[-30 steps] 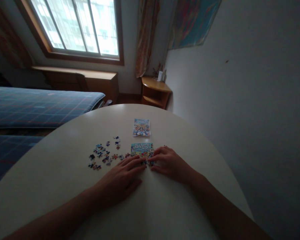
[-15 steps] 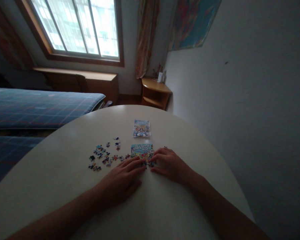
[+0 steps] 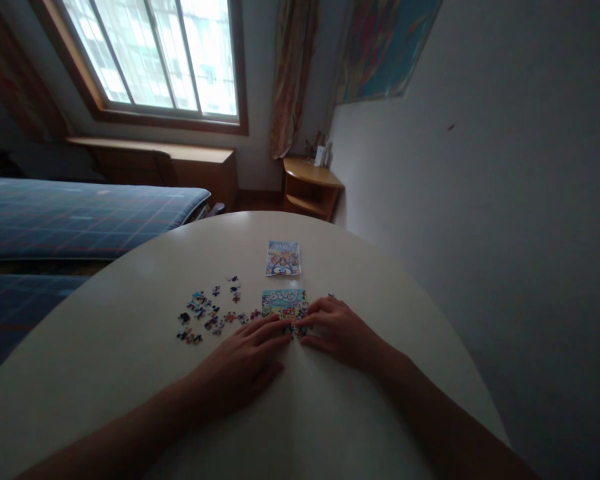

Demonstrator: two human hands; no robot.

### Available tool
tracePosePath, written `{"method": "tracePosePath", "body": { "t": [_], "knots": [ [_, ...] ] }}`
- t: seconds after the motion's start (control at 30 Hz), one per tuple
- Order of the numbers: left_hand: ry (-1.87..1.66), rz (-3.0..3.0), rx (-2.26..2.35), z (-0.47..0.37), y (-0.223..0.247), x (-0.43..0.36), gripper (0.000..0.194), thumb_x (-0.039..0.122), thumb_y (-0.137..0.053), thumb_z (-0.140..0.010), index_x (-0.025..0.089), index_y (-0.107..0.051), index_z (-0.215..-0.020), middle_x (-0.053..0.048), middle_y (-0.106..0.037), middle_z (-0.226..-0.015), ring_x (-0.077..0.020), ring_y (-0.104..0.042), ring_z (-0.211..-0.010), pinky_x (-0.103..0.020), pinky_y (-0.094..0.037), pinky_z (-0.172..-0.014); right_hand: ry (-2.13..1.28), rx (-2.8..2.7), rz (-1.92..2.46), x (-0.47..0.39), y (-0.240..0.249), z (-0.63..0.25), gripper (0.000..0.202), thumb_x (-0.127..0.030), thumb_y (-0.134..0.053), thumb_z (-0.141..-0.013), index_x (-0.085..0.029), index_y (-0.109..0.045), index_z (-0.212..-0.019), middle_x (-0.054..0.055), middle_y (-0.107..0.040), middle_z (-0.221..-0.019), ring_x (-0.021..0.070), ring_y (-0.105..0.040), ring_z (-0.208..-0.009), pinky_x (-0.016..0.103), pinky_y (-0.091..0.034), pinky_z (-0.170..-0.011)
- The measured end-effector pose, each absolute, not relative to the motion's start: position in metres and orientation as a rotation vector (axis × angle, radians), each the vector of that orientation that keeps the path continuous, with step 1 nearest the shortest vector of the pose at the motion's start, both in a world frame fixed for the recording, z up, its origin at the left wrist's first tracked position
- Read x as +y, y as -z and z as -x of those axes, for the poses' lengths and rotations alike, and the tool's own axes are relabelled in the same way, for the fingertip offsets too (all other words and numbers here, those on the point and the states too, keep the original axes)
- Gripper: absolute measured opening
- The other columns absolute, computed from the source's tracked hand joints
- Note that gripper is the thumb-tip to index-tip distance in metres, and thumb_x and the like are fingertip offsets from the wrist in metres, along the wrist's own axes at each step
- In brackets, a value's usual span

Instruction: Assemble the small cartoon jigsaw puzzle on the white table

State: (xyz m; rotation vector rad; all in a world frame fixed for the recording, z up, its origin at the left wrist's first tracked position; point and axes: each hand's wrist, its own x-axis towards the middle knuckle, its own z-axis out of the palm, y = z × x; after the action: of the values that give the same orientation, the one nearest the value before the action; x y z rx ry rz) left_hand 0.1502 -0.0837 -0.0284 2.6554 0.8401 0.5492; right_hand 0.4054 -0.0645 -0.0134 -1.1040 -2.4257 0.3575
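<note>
A partly assembled jigsaw puzzle (image 3: 285, 300), with bright lettering along its top, lies flat on the white round table (image 3: 360, 267). My left hand (image 3: 253, 350) rests at its lower left edge, fingers stretched out and touching the puzzle. At the lower right edge, my right hand (image 3: 333, 330) has thumb and forefinger closing around a small puzzle piece (image 3: 300, 330), which the fingers partly cover. Loose puzzle pieces (image 3: 200, 305) are scattered to the left of the puzzle. Beyond it lies a small printed picture sheet (image 3: 283, 259).
One more dark piece (image 3: 331, 295) shows just behind my right hand. A bed with a plaid mattress (image 3: 90, 217) stands left of the table. A wooden corner shelf (image 3: 313, 175) is past the far edge, and a white wall (image 3: 460, 213) runs along the right.
Almost nothing differs. The fingers of my right hand have shifted very slightly at the puzzle's edge; my left hand stays in place.
</note>
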Motion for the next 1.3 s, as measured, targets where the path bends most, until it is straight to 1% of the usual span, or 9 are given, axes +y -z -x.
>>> {"method": "tracePosePath", "body": {
  "t": [0.13, 0.3, 0.47, 0.63, 0.93, 1.13, 1.3],
  "knots": [
    [-0.551, -2.666, 0.851, -0.150, 0.030, -0.083, 0.047, 0.018, -0.055, -0.092, 0.025, -0.051, -0.139, -0.006, -0.047, -0.150, -0.0278, -0.039, -0.140, -0.052, -0.037, -0.114, -0.358, -2.428, 1.098, -0.065, 0.015, -0.404, 0.028, -0.028, -0.078, -0.080, -0.028, -0.074, -0.108, 0.005, -0.068, -0.100, 0.0196, -0.062, -0.094, 0.040, -0.047, -0.092],
    [-0.561, -2.674, 0.839, -0.149, 0.034, -0.083, 0.050, 0.017, -0.055, -0.092, 0.026, -0.050, -0.140, -0.005, -0.046, -0.151, -0.0269, -0.038, -0.141, -0.051, -0.037, -0.115, -0.350, -2.450, 1.125, -0.064, 0.013, -0.405, 0.028, -0.029, -0.076, -0.081, -0.028, -0.074, -0.109, 0.006, -0.068, -0.102, 0.0201, -0.062, -0.095, 0.041, -0.046, -0.093],
    [-0.494, -2.694, 0.872, -0.148, 0.033, -0.083, 0.045, 0.020, -0.054, -0.094, 0.024, -0.051, -0.139, -0.005, -0.044, -0.152, -0.0273, -0.037, -0.141, -0.051, -0.038, -0.115, -0.337, -2.408, 1.197, -0.064, 0.007, -0.415, 0.024, -0.026, -0.072, -0.084, -0.027, -0.074, -0.108, 0.007, -0.068, -0.102, 0.0212, -0.062, -0.097, 0.041, -0.048, -0.091],
    [-0.467, -2.692, 0.883, -0.148, 0.033, -0.083, 0.044, 0.023, -0.054, -0.094, 0.024, -0.051, -0.138, -0.004, -0.044, -0.152, -0.0275, -0.037, -0.142, -0.052, -0.038, -0.114, -0.323, -2.399, 1.209, -0.063, 0.003, -0.420, 0.022, -0.025, -0.071, -0.084, -0.024, -0.073, -0.106, 0.008, -0.069, -0.102, 0.0214, -0.063, -0.096, 0.040, -0.048, -0.090],
    [-0.484, -2.715, 0.871, -0.149, 0.033, -0.083, 0.043, 0.022, -0.053, -0.095, 0.024, -0.052, -0.138, -0.005, -0.044, -0.152, -0.0270, -0.037, -0.141, -0.051, -0.038, -0.115, -0.335, -2.415, 1.205, -0.063, 0.006, -0.417, 0.023, -0.032, -0.080, -0.077, -0.024, -0.073, -0.097, 0.007, -0.070, -0.102, 0.0229, -0.063, -0.097, 0.040, -0.047, -0.089],
    [-0.452, -2.709, 0.875, -0.149, 0.032, -0.082, 0.043, 0.024, -0.053, -0.096, 0.024, -0.051, -0.139, -0.004, -0.043, -0.153, -0.0271, -0.036, -0.142, -0.051, -0.038, -0.115, -0.318, -2.396, 1.220, -0.064, 0.004, -0.415, 0.026, -0.036, -0.082, -0.074, -0.024, -0.070, -0.093, 0.006, -0.070, -0.100, 0.0233, -0.062, -0.098, 0.040, -0.046, -0.089],
    [-0.514, -2.696, 0.855, -0.148, 0.034, -0.082, 0.043, 0.022, -0.053, -0.095, 0.025, -0.051, -0.138, -0.005, -0.045, -0.152, -0.0269, -0.037, -0.141, -0.051, -0.038, -0.115, -0.333, -2.400, 1.246, -0.064, 0.004, -0.413, 0.030, -0.040, -0.084, -0.072, -0.023, -0.067, -0.090, 0.005, -0.069, -0.100, 0.0237, -0.062, -0.097, 0.040, -0.045, -0.089]
  ]
}}
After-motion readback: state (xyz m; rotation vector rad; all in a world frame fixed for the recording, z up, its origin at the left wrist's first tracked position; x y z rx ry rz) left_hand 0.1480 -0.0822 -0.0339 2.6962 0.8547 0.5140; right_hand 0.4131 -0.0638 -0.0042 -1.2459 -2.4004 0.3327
